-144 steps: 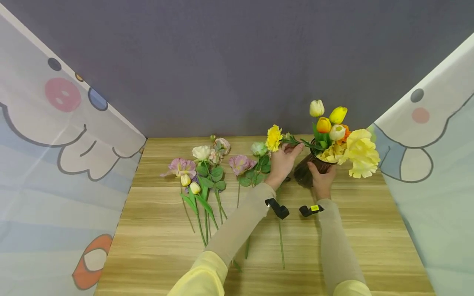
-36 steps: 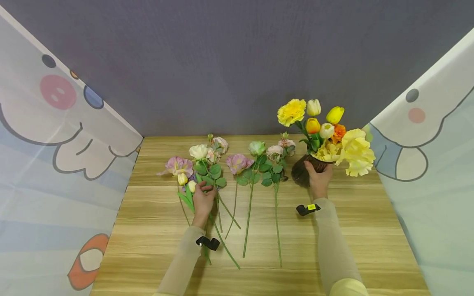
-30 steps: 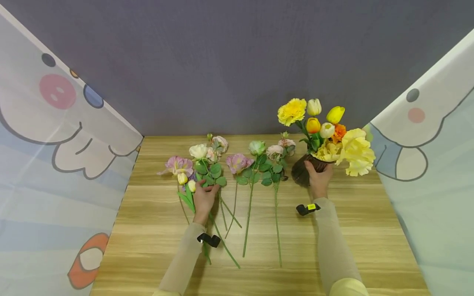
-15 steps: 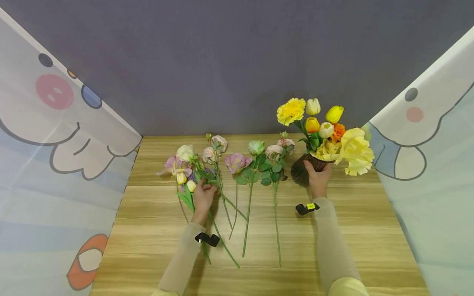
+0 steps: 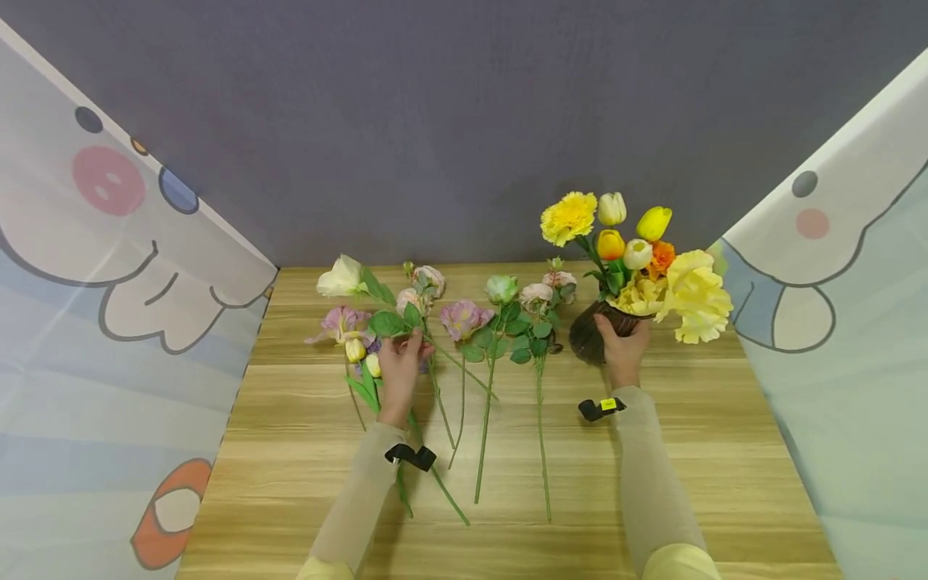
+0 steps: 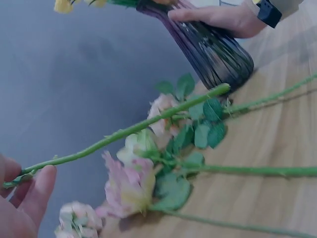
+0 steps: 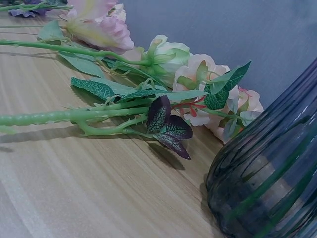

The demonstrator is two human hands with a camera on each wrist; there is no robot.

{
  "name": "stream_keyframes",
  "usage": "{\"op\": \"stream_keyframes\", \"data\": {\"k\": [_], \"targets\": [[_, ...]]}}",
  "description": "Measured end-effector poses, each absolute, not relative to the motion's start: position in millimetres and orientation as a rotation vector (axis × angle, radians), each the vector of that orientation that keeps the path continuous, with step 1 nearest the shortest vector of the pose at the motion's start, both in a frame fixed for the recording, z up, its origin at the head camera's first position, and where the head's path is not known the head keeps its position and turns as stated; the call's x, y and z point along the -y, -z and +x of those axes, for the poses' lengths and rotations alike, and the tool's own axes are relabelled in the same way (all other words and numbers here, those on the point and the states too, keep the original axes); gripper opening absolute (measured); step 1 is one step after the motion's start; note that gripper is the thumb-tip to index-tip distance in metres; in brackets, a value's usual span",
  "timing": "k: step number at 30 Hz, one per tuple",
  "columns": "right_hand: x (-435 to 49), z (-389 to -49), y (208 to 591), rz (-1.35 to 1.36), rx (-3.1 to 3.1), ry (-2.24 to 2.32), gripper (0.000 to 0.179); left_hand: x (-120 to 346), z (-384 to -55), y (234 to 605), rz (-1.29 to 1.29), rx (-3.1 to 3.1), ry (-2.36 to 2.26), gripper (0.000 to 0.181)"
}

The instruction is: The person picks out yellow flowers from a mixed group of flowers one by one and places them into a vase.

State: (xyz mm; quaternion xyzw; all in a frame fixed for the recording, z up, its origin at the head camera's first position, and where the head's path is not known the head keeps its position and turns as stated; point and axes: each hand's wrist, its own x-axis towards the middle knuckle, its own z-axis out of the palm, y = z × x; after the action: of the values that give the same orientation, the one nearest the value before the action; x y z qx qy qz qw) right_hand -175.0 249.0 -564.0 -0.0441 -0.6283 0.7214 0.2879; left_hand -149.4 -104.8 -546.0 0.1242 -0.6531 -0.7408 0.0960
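My left hand [image 5: 400,372] pinches the stem of a white rose [image 5: 342,278] between thumb and fingers. Its bloom points to the back left, and its green leaves spread just above my fingertips. In the left wrist view the bare stem [image 6: 124,133] slants up from my thumb, raised over the flowers on the table. With my right hand [image 5: 625,352] I grip a dark, ribbed glass vase [image 5: 586,337] near its neck. Yellow, white and orange blooms [image 5: 638,254] fill its mouth, among them tulips and a large ruffled flower. Green stems show through the glass in the right wrist view.
Pale pink roses [image 5: 536,296], a green-white rose [image 5: 502,288] and a mauve flower [image 5: 466,320] lie mid-table. Cream tulips [image 5: 355,350] and another mauve flower [image 5: 345,323] lie at the left. A grey wall [image 5: 464,137] rises behind; printed cloth panels [image 5: 834,338] flank the wooden table [image 5: 674,515].
Earlier, my left hand set a yellow carnation into the vase, then moved left to the flower pile. The white rose has since shifted back-left in that hand. My right hand stays on the vase.
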Motion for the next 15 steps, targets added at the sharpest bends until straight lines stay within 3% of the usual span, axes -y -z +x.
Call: {"op": "stream_keyframes", "data": {"k": [15], "targets": [[-247.8, -174.5, 562.3, -0.117, 1.673, -1.927, 0.063, 73.5, -173.8, 503.2, 0.183, 1.657, 2.278, 0.024]]}}
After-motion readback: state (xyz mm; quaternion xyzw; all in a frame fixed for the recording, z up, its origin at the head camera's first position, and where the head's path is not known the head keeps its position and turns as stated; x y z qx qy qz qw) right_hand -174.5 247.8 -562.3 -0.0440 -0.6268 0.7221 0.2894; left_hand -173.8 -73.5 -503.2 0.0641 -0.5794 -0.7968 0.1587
